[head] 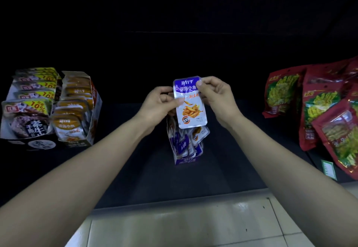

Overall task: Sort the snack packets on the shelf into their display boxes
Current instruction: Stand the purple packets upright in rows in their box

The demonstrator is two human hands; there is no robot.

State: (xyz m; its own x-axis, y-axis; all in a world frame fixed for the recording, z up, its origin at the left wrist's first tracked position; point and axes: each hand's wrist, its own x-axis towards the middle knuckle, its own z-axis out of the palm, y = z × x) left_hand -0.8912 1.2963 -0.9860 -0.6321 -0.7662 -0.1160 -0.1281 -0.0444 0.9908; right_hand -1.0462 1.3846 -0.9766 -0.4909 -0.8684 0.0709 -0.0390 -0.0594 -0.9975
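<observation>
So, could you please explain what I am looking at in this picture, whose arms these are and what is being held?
There is no machine here. A person wears a camera on the head, so the one picture looks forward and down along their own two bare arms. The left hand and the right hand both pinch a single purple-topped snack packet, held upright just above the purple display box, which already holds similar packets. That box stands on a dark shelf. To the left are an orange-packet box and, beside it, a black box of dark packets with yellow corners. To the right lie red bags. Pale floor tiles show below the shelf edge.
</observation>
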